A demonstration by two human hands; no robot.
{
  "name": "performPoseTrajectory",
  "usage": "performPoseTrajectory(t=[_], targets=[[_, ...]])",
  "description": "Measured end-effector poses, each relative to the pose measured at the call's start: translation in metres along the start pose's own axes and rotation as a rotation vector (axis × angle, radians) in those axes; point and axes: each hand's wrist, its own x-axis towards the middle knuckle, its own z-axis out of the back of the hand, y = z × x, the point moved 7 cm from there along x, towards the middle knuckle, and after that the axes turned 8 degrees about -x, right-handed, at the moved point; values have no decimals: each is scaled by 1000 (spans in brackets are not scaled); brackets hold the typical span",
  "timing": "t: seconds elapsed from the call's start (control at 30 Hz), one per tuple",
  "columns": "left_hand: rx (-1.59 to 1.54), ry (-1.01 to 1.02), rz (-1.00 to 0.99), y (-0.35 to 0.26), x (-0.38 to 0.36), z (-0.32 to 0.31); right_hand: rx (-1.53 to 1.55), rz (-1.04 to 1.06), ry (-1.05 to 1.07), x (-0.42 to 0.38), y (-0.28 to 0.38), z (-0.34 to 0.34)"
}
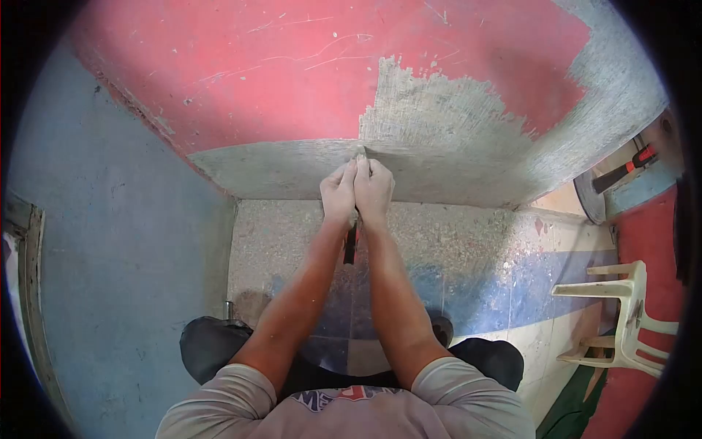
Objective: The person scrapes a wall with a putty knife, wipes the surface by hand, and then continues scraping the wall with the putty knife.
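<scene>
My left hand (338,194) and my right hand (375,192) are closed side by side around a scraper (351,249). Its black and orange handle shows below my wrists, and a small part of the blade end appears above my fingertips. The rest of the tool is hidden by my hands. Its tip meets the wall (285,164) just at the lower edge of the pink paint (278,80). Below that edge and up the right side, the surface is bare, grey and scratched. Pale dust coats both hands.
Paint flakes lie over the tiled floor (292,219). A blue-grey wall (131,234) closes in the left side. To the right stand a cream plastic chair (632,314) and a round lid-like object (589,197) with another black and red handled tool (621,175).
</scene>
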Motion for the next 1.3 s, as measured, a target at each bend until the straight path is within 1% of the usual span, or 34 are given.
performPoseTrajectory(t=[0.03, 0.07, 0.1, 0.17, 0.2, 0.27, 0.3, 0.4, 0.43, 0.47, 0.5, 0.53, 0.57, 0.6, 0.67, 0.7, 0.73, 0.77, 0.8, 0.83, 0.87, 0.9, 0.93, 0.97, 1.0, 1.03, 1.07, 1.1, 1.13, 1.2, 1.27, 1.3], targets=[[-13, 8, 25, -4, 0, -4, 29, -5, 1, 3, 4, 1], [-14, 36, -32, -14, 5, -11, 59, -14, 3, 6, 6, 1], [-10, 58, -81, -37, 10, -24, -3, 4, 5, 13, 26, 11], [6, 93, -153, -62, 10, -37, 26, 2, 5, 27, 65, 28], [-42, 97, -120, -60, 11, -38, 43, 13, -3, 33, 74, 31], [-141, 107, -60, -60, 11, -41, 24, 21, -37, 26, 67, 30], [-42, 135, -94, -47, 16, -29, 16, 35, -56, 25, 64, 28], [-70, 26, -5, -7, 5, -8, -30, -23, 10, 7, 7, 3], [28, 17, 18, -2, 2, -1, -26, -45, 32, 1, 3, 2], [6, 10, -1, 0, 3, 1, -22, -69, 52, -3, -2, 0], [-16, 5, -19, -2, 4, -1, -18, -94, 72, -3, -4, -1], [-35, -2, -32, -2, 6, -1, -25, -36, 47, 4, 11, 3], [65, 76, -166, -14, 15, -3, -36, 9, 26, 13, 24, 5], [16, 79, -124, -19, 13, -6, -54, 44, 12, 16, 37, 11], [-92, 91, -61, -54, 7, -30, -27, 18, -5, 22, 51, 18], [-77, 74, -48, -59, 6, -31, -10, 9, -5, 22, 54, 18], [-48, 68, -51, -52, 4, -25, 10, 1, -2, 20, 54, 17], [-21, 65, -60, -40, 4, -15, -46, 39, -18, 16, 44, 12], [4, 65, -74, -26, 7, -7, -31, 14, -3, 10, 28, 3], [-8, 17, -65, -2, 13, 7, -18, -11, 12, 2, 11, -4], [14, 4, -25, 6, 11, 12, -6, -37, 26, -5, -2, -8], [36, -8, 16, 6, 6, 15, -21, -99, 44, -10, -2, -8], [59, -20, 55, 6, 5, 15, -31, -81, 36, -5, 2, -7], [72, -14, -27, -1, 9, 12, -40, -66, 29, 0, 5, -7], [50, 5, -48, -14, 14, 3, -49, -59, 26, 4, 13, -5], [33, 16, -56, -23, 16, -2, -42, 56, -32, 8, 28, 2], [17, 26, -56, -30, 11, -4, -20, 6, 0, 5, 30, 5], [-82, 54, 14, -28, 11, -8, 5, -25, 19, 10, 37, 7], [-62, 53, -19, -26, 12, -6, 31, -55, 39, 12, 38, 6], [-27, 53, -95, -20, 12, -1, 22, -23, 26, 6, 27, 0], [16, 5, -12, 0, 7, 12, -7, -16, 34, -4, 1, -10], [37, -19, 33, 9, 3, 16, -47, -74, 11, -9, -7, -12]])
